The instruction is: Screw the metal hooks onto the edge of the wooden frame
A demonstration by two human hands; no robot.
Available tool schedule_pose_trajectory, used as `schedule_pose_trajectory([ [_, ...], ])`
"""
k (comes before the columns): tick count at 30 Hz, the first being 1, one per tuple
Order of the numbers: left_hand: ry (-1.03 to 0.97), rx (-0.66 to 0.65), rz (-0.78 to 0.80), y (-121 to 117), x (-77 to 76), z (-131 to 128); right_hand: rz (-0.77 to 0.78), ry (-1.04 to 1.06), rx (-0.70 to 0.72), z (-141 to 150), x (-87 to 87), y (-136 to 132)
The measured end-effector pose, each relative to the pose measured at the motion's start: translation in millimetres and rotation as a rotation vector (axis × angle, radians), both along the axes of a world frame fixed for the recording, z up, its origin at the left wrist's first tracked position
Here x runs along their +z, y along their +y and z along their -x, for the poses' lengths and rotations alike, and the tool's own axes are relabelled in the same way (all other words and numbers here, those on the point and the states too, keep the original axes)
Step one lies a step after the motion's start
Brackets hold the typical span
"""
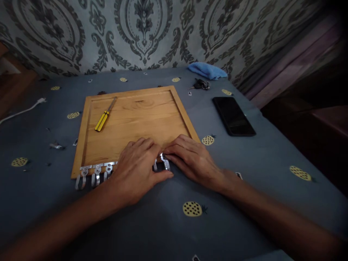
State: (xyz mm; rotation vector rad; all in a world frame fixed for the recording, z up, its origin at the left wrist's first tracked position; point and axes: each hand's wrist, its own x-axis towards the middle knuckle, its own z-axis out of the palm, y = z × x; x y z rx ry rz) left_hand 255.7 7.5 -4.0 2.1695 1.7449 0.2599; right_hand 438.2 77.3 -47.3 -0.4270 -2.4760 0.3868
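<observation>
A square wooden board lies on a blue sheet. Along its near edge runs a row of metal hooks. My left hand rests curled over the middle of that edge, covering part of the row, its thumb under a hook. My right hand lies beside it, fingertips pinched on a small metal hook at the board's near edge. A yellow-handled tool lies on the board's far left part.
A black phone lies right of the board, keys and a blue cloth beyond it near the patterned wall. A white cable runs at the far left. Small scraps dot the sheet.
</observation>
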Motion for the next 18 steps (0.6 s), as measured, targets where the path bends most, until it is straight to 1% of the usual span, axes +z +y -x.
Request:
schedule_pose_trajectory([
  [7,0.014,0.0,0.041,2.3,4.0,-1.4,0.002,0.017,-0.079,-3.4,8.9,0.7],
  [13,0.008,0.003,0.022,2.1,3.0,-1.2,0.033,-0.047,-0.059,-2.3,4.8,1.6],
  [18,0.001,0.0,0.021,2.4,2.4,-1.2,-0.006,-0.054,-0.031,0.2,4.0,2.6],
])
